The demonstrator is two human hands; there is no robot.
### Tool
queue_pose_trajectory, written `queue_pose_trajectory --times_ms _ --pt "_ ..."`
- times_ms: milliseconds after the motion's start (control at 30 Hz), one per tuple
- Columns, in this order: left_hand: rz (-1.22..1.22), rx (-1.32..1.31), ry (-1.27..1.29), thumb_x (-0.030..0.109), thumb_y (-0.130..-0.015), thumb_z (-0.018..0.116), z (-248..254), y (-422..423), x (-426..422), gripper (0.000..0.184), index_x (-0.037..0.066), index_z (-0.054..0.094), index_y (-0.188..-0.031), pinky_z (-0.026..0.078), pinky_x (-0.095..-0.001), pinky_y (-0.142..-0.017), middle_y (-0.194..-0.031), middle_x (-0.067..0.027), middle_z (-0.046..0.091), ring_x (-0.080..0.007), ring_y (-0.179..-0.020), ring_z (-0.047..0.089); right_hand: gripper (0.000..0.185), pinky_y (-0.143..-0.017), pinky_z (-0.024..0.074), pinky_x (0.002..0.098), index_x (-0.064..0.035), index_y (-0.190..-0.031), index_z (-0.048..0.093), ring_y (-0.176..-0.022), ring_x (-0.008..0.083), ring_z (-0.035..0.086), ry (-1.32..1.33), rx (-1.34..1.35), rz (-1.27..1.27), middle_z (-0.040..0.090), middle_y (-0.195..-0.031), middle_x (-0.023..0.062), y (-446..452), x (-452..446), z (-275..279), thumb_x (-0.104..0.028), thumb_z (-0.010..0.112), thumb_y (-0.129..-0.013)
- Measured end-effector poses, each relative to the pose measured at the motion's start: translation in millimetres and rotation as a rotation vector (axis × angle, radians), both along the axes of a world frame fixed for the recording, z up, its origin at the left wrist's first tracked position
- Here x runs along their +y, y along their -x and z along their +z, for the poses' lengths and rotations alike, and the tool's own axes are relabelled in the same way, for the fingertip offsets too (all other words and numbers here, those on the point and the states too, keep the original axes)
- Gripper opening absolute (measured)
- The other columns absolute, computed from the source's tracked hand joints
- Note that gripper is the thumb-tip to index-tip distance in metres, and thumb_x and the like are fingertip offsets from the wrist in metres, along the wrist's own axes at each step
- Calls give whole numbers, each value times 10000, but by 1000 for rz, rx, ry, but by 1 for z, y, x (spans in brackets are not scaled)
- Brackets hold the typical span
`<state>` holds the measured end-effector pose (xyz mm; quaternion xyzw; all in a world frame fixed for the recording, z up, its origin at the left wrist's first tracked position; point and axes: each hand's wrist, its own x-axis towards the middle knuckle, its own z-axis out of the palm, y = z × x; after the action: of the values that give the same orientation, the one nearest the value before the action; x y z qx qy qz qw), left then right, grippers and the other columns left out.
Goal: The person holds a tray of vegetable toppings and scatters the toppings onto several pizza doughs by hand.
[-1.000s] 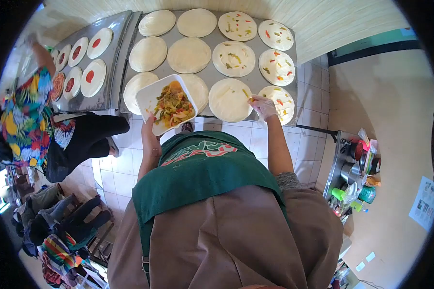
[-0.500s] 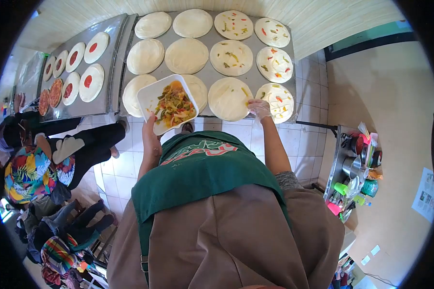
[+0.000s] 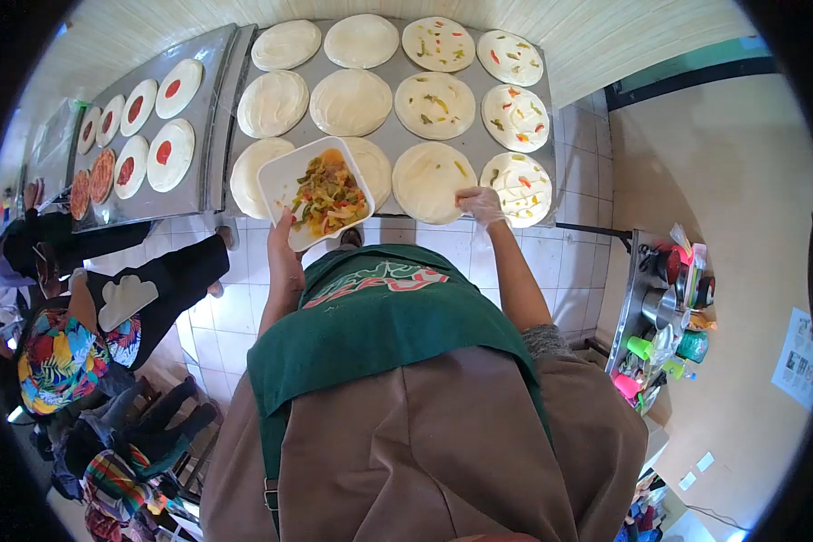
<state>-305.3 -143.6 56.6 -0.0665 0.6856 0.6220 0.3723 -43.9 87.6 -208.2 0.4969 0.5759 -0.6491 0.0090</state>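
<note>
Currently: white square tray [image 3: 275, 178] of multicoloured cut vegetables [image 3: 328, 197] sits in the person's left hand [image 3: 284, 242] | right hand [image 3: 482, 206], clear-gloved, fingers bunched at a pale dough round's [image 3: 425, 190] edge, contents indiscernible | few strips [image 3: 461, 169] already lie there; apparently only sparsely topped | grey table [image 3: 474, 149] beneath

side counter [image 3: 630, 287]: is standing beside the tan wall [image 3: 723, 217].
metal pot [image 3: 661, 308]: is sitting on the counter, near a green cup [image 3: 640, 348].
printed sheet [image 3: 797, 359]: is hanging on the wall.
co-worker [image 3: 63, 361]: is wearing a bright patterned top.
</note>
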Motion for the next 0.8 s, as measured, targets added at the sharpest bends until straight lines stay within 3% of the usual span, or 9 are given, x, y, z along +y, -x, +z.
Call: queue_pose_trajectory --times_ms 133,233,333,433,533,633,800 --pt "5 -40 -35 325 -934 518 1 0 -4 519 13 386 -1327 474 -339 -908 -1218 -110 533 -221 -1103 566 202 -671 522 296 -70 -817 708 -679 160 650 -36 -37 75 699 -759 60 8 -16 -6 -154 749 -637" --pt "13 -46 -18 326 -937 511 2 0 -3 506 16 393 -1319 470 -341 -909 -1201 -105 532 -217 -1094 565 205 -653 518 327 -74 -771 688 -656 210 650 -468 -170 245 684 -725 94 17 -27 3 -173 761 -608" --pt "27 -32 4 323 -939 504 1 0 -7 483 17 407 -1300 466 -344 -908 -1173 -100 534 -212 -1083 564 223 -661 514 348 -81 -739 670 -659 257 647 -647 -243 287 668 -718 125 21 -31 9 -202 771 -581" --pt "24 -34 -3 314 -942 498 1 0 -10 461 16 417 -1284 467 -345 -905 -1154 -98 533 -209 -1073 564 229 -606 510 330 -71 -765 679 -641 198 648 -499 -249 257 680 -730 95 19 -22 20 -207 784 -613" --pt "22 -29 -25 312 -943 498 0 1 -14 455 15 420 -1279 469 -340 -898 -1157 -99 533 -209 -1072 565 219 -572 526 286 -33 -837 686 -649 144 646 -60 -203 54 687 -763 78 18 -9 32 -160 777 -683" --pt "51 -32 -20 311 -944 500 0 1 -15 459 13 417 -1282 468 -337 -898 -1159 -97 530 -208 -1071 566 186 -493 493 257 39 -855 668 -585 143 623 241 66 -287 677 -758 112 14 -10 26 -66 740 -719" --pt "47 -34 -25 314 -941 508 4 0 -15 471 10 414 -1288 463 -335 -907 -1166 -96 525 -207 -1076 566 192 -572 542 253 47 -907 662 -639 152 640 334 159 -232 671 -768 101 22 -15 30 -31 721 -741"
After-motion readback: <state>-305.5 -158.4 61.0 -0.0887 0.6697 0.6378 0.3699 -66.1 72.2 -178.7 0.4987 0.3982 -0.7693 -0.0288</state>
